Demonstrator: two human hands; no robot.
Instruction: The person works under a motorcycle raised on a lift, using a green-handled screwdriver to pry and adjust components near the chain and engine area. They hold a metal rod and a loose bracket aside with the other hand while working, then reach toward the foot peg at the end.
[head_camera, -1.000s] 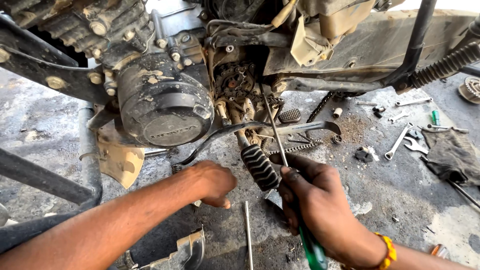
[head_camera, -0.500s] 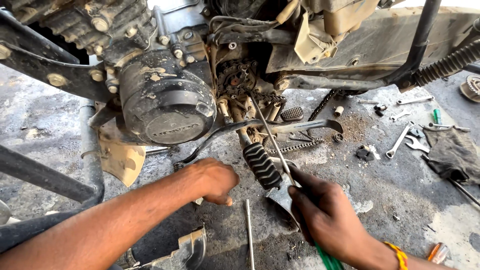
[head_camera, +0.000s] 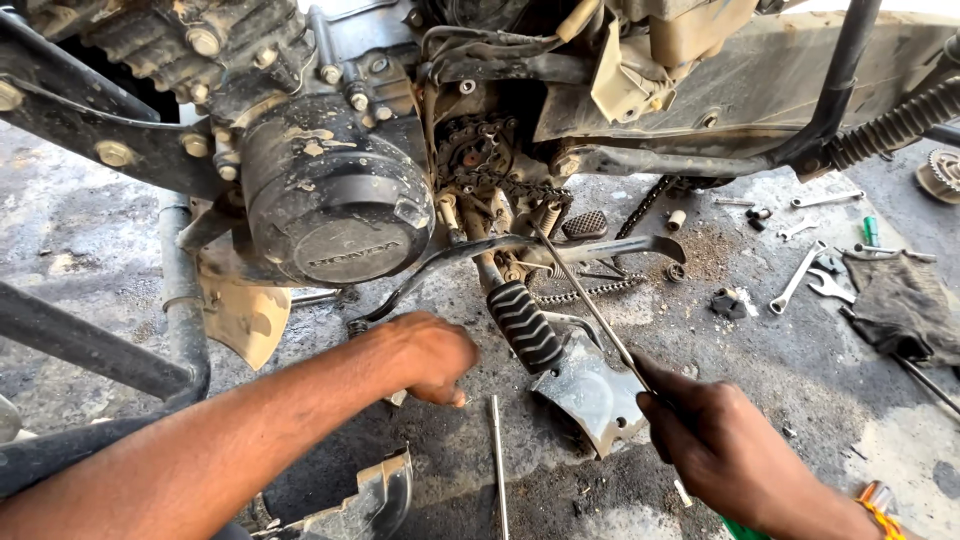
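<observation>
1. Gripping a long thin screwdriver (head_camera: 590, 305), the right hand (head_camera: 725, 455) is closed round its handle, below the ribbed footpeg (head_camera: 525, 325); the shaft slants up past the footpeg's right side towards the chain sprocket (head_camera: 475, 160).
2. Left hand (head_camera: 425, 355), just left of the footpeg, is curled shut near the floor; what its grip holds cannot be told.
3. Spanners (head_camera: 800, 275) lie well right of the footpeg.
</observation>
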